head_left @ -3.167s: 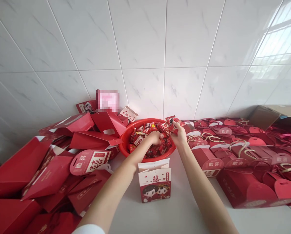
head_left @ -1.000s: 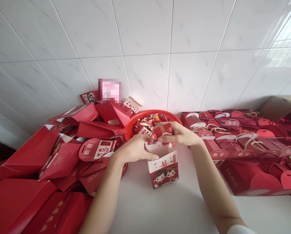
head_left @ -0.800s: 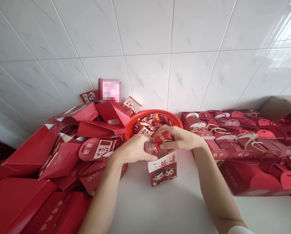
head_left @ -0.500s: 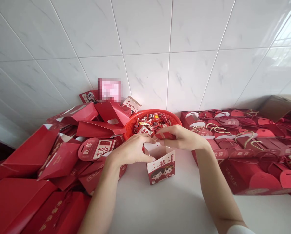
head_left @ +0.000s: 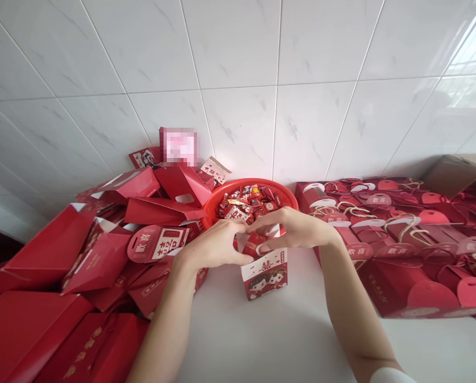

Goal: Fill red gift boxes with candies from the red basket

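Observation:
A small red and white box (head_left: 266, 279) printed with two cartoon figures stands upright on the white table (head_left: 261, 340). My left hand (head_left: 217, 244) grips its left side, the thumb at the front edge and the fingers behind. Over the box opening, my right hand (head_left: 291, 229) pinches a red packet (head_left: 254, 243), whose lower part is hidden by the box front. Behind both hands sits a red mesh basket (head_left: 211, 205) with wrapped candies (head_left: 248, 199) in it.
Red boxes and folded cartons (head_left: 62, 239) are piled at the left. Rows of red handled boxes (head_left: 397, 234) with rope cords fill the right. A brown cardboard box (head_left: 451, 175) lies at the far right, near the tiled wall (head_left: 238, 64).
My right hand has tilted the red packet down into the box opening. The box has shifted very slightly, and my left hand stays on it.

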A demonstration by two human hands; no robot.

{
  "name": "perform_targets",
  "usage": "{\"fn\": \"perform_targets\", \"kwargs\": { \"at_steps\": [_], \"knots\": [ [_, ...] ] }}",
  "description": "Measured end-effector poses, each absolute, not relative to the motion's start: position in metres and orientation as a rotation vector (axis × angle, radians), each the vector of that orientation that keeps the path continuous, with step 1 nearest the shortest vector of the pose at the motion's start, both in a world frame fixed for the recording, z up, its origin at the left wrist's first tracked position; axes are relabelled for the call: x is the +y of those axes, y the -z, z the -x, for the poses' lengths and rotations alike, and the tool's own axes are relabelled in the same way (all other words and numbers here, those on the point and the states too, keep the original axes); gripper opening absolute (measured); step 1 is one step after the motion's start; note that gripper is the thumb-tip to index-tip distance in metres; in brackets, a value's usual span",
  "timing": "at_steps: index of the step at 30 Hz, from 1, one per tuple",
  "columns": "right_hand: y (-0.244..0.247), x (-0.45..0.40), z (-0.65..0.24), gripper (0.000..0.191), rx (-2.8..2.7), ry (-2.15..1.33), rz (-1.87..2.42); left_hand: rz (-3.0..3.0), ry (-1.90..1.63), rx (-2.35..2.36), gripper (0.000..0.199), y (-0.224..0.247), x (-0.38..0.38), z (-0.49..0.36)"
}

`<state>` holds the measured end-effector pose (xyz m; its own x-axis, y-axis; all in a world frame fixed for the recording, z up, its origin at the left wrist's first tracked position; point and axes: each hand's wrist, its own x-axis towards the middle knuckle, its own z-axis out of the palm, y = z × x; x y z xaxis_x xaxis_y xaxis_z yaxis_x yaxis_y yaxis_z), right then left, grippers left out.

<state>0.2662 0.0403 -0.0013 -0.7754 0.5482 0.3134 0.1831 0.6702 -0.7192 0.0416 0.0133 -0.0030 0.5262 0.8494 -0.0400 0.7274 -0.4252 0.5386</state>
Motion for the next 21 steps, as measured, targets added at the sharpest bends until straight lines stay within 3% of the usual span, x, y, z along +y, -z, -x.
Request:
{"fn": "perform_targets", "kwargs": {
  "at_steps": [5, 12, 21],
  "knots": [
    [-0.007, 0.035, -0.278, 0.023, -2.33, -0.848, 0.698, -2.303, -0.305, 1.251, 0.026, -0.002, 0.012, -0.043],
    [-0.005, 0.03, -0.275, 0.016, -2.6, -0.879, 0.768, -2.197, -0.358, 1.222, 0.058, 0.004, 0.014, -0.039],
    [-0.008, 0.029, -0.285, 0.023, -2.333, -0.668, 0.93, -2.303, -0.411, 1.209, 0.053, 0.009, 0.018, -0.039]
  ]
}}
